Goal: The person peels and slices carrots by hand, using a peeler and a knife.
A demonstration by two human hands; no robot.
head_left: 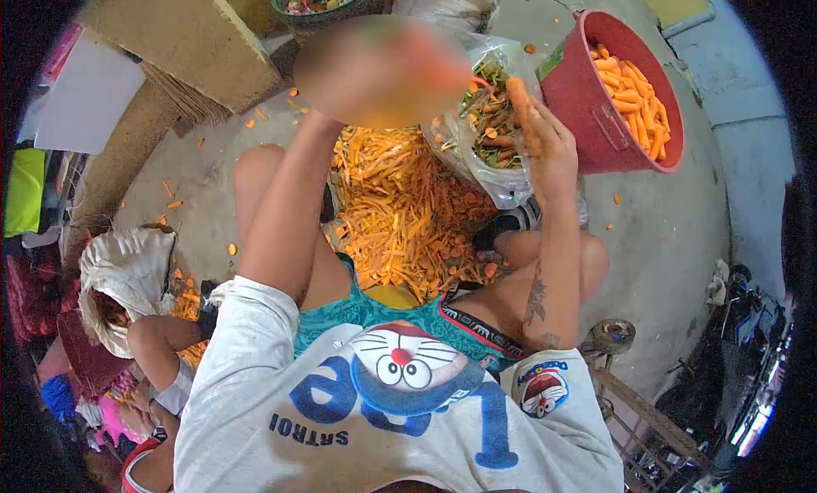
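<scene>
The person sits low over the floor (681, 255), legs spread around a heap of peelings (383, 216), both arms stretched toward the far side. The right hand (553, 144) is clamped on a carrot (517, 95), which points away from the body and stands over the right side of a clear bag (511, 187). Inside the bag are carrots with green tops (494, 136), some dark with dirt. The left hand (345, 97) reaches to the far end of the heap, left of the bag; a blurred patch covers it, so whether its fingers are apart or together, or closed on something, cannot be told. A red shape within that patch is also too blurred to name.

To the right of the bag, a red bucket (579, 110) leans with its mouth toward the right, holding many peeled carrots (634, 102). Loose scraps are scattered on the floor, mostly to the left of the heap. At the far left are a board (174, 42) and a broom (189, 97), with a basket (325, 18) farther along, near the centre. At the near left, a pale sack (128, 267) lies beside a second person (162, 344), who is only partly in view. A metal frame (634, 399) stands at the near right.
</scene>
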